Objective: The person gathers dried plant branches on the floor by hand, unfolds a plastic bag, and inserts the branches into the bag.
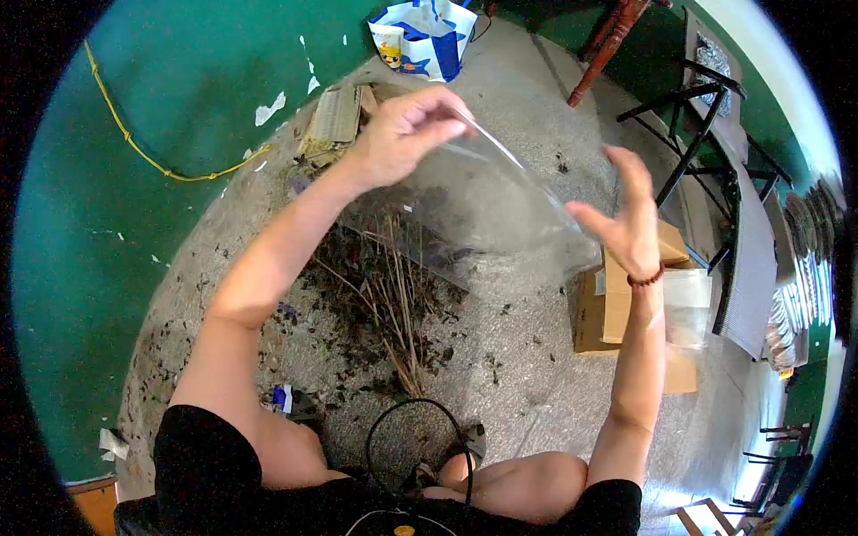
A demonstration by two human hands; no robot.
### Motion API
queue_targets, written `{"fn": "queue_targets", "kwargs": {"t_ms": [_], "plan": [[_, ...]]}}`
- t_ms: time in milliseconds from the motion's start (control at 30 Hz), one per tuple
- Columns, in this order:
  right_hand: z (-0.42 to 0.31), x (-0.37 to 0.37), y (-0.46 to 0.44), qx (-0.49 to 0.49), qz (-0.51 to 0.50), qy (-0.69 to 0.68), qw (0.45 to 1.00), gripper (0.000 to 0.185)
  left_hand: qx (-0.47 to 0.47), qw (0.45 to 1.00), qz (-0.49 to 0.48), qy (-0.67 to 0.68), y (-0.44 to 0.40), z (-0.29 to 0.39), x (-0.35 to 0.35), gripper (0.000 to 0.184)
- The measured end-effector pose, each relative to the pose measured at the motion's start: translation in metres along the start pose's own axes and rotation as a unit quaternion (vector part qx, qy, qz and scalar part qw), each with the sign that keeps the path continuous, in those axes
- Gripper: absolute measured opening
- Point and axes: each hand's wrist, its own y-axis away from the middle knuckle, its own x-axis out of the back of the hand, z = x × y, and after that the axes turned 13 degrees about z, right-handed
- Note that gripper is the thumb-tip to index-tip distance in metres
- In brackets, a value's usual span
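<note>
A clear plastic bag hangs in the air at chest height, and the pile shows through it. My left hand pinches its upper edge between thumb and fingers. At the bag's other end is my right hand, with thumb and fingers spread apart; it wears a beaded bracelet. Its thumb is close to the bag's edge, but whether they touch I cannot tell. Below the bag, a bundle of dried stalks with dark leaves lies on the floor, its bare stems pointing toward me.
An open cardboard box stands on the right. Behind it are a folding chair or lounger and a wooden leg. A blue-and-white shopping bag sits at the back. Leaf scraps litter the floor; a yellow rope hangs along the green wall.
</note>
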Motion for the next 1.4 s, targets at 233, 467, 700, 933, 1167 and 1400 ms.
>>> {"fn": "queue_targets", "kwargs": {"t_ms": [233,467,700,933,1167,1400], "plan": [[0.003,-0.018,-0.002,-0.157,-0.358,-0.112,0.913,0.019,-0.113,0.992,0.038,-0.030,-0.003,0.014,0.006,0.016],[0.019,0.014,-0.020,-0.351,-0.133,-0.314,0.872,0.012,0.245,0.929,0.200,0.189,0.001,-0.043,0.049,0.082],[0.040,-0.020,-0.001,-0.453,-0.053,-0.352,0.817,0.009,0.277,0.919,-0.030,0.278,0.017,-0.036,0.016,0.094],[0.051,-0.035,0.019,-0.508,-0.111,-0.383,0.764,0.024,0.362,0.919,0.027,0.156,0.033,-0.056,0.006,0.024],[0.049,-0.039,0.055,-0.506,-0.232,-0.376,0.741,0.022,0.413,0.891,0.069,0.178,0.040,-0.064,0.016,0.019],[0.081,-0.051,0.070,-0.533,-0.215,-0.393,0.718,0.016,0.448,0.871,-0.032,0.200,0.056,-0.073,0.023,0.008]]}}
